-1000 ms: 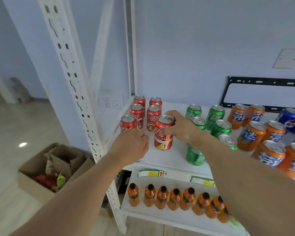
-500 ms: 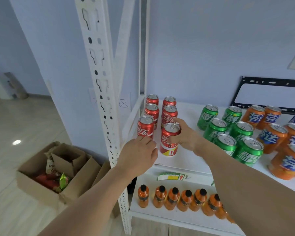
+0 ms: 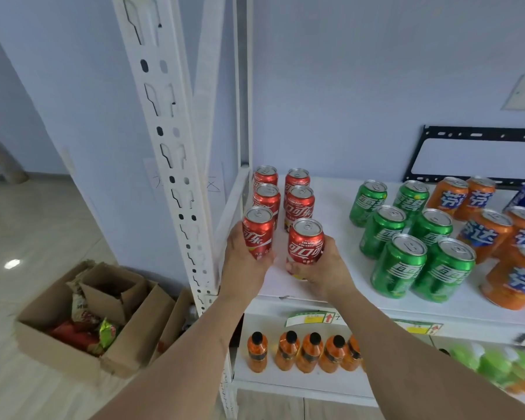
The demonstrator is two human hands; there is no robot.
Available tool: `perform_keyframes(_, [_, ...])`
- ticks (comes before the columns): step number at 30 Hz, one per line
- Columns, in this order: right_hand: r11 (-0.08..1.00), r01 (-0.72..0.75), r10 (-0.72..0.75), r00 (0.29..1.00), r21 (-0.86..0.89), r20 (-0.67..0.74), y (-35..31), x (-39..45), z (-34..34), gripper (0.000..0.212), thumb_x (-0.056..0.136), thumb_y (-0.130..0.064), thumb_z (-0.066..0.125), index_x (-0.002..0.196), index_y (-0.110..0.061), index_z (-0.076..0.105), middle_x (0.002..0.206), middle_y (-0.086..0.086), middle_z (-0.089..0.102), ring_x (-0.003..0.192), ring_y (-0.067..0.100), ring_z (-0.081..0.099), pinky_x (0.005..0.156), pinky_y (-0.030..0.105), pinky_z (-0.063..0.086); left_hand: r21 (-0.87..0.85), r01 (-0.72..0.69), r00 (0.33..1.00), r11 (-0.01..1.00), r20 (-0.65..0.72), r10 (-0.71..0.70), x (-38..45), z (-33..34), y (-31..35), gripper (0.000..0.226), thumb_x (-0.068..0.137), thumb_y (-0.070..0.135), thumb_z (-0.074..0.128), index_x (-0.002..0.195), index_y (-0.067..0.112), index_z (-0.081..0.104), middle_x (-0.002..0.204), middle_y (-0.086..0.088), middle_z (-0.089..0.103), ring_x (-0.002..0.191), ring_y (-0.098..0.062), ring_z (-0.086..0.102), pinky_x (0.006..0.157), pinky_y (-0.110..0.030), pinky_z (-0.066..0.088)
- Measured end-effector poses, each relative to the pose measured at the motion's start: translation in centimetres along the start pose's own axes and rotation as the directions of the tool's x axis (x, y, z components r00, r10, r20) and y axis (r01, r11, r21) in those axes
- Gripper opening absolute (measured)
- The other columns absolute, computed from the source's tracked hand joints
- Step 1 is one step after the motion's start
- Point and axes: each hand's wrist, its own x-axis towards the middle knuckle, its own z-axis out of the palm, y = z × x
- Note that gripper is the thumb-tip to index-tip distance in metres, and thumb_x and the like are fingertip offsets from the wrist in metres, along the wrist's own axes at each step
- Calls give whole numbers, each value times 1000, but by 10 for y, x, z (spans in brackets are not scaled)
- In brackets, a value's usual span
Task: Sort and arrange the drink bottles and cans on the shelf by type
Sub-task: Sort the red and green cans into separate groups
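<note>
Here, a white metal shelf (image 3: pixel 331 192) held drink cans grouped by colour, a cardboard box (image 3: pixel 73 338) of snack packets standing on the floor beside it. Green cans (image 3: pixel 406 237) and orange cans (image 3: pixel 491 231) filled the right side; four red cans (image 3: pixel 282 192) stood in two rows at the left. The left hand (image 3: pixel 243 265) gripped a fifth red can (image 3: pixel 258 233), the right hand (image 3: pixel 319 271) a sixth (image 3: pixel 305 242), both upright at the rows' front. Small orange bottles (image 3: pixel 303 351) lined the tier below.
</note>
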Motion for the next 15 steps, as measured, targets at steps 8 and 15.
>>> perform_keyframes(8, [997,74,-73,996,-20,60,1,-2,-5,85,75,-36,83,144,-24,35,134,-5,57,117,14,55,93,23,38,-100,126,989,987,90,-117,19,7,-18,76,59,57,76,128,41,51,115,15,68,107,-15,64,97,-49,51])
perform_keyframes(15, [992,122,-123,990,12,73,8,-7,-8,79,78,-34,81,144,-26,37,124,-10,56,100,4,51,87,21,39,-6,110,991,994,83,-110,7,2,-5,72,67,49,79,132,34,51,119,11,67,109,-14,62,100,-45,49])
